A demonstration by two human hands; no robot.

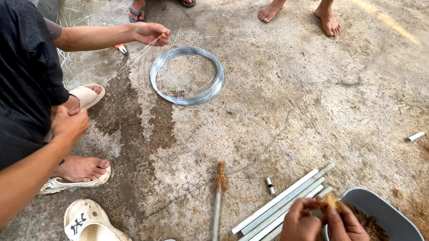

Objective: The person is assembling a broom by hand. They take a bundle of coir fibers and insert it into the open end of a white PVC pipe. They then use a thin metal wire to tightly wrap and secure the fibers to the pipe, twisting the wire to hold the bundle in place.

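Observation:
My left hand (300, 227) and my right hand (347, 225) are close together at the bottom edge, above a grey tub (378, 205) that holds brown fibre. Both pinch a small tuft of brown fibre (332, 200) at the end of a thin grey pipe; how the pipe itself is held is hidden by my fingers. Just left of my hands lies a bundle of several grey and white pipes (279, 206) on the concrete. One pipe with a fibre tuft bound to its tip (219, 184) lies apart to the left.
A coil of silver wire (188, 75) lies on the floor ahead. A seated person at left pulls a wire strand with one hand (152, 33); their other hand (71, 123) rests near their sandalled feet. An empty white sandal (95, 232) lies nearby. Bare feet (327, 22) stand at the top.

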